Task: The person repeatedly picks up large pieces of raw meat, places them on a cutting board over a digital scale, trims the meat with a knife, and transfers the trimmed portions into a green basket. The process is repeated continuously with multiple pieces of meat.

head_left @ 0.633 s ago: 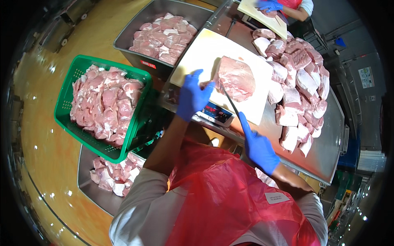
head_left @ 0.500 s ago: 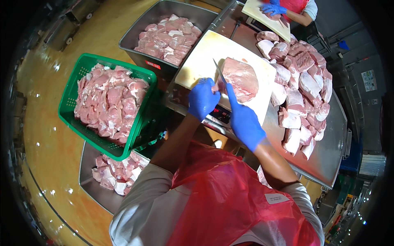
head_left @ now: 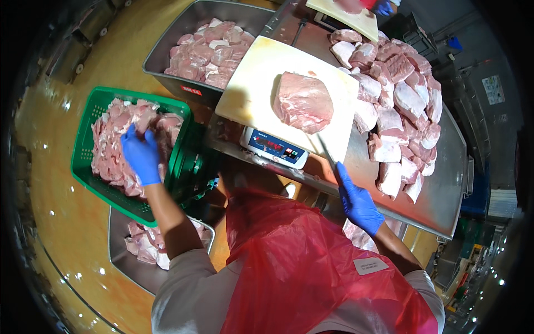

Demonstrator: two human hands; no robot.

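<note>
Reaching hand: left hand (head_left: pixel 140 158), over the meat pieces (head_left: pixel 105 146) in the green basket (head_left: pixel 82 158), 9 o'clock; fingers parted from the thumb, grip on a piece cannot be told.
Knife hand: right hand (head_left: pixel 359 206), 4 o'clock, fingers closed around the handle.
Knife (head_left: pixel 326 149): blade points to 11 o'clock, tip beside the meat slab; contact cannot be told.
Meat slab (head_left: pixel 303 103): flat on the white cutting board (head_left: pixel 247 75), 1 o'clock.
Scale (head_left: pixel 274 149): protruding at the board's 6 o'clock edge.
Metal desk (head_left: pixel 446 181): stacked meat blocks (head_left: pixel 396 111), 2 o'clock.
Gray tub (head_left: pixel 167 47): meat-filled, 11 o'clock.
</note>
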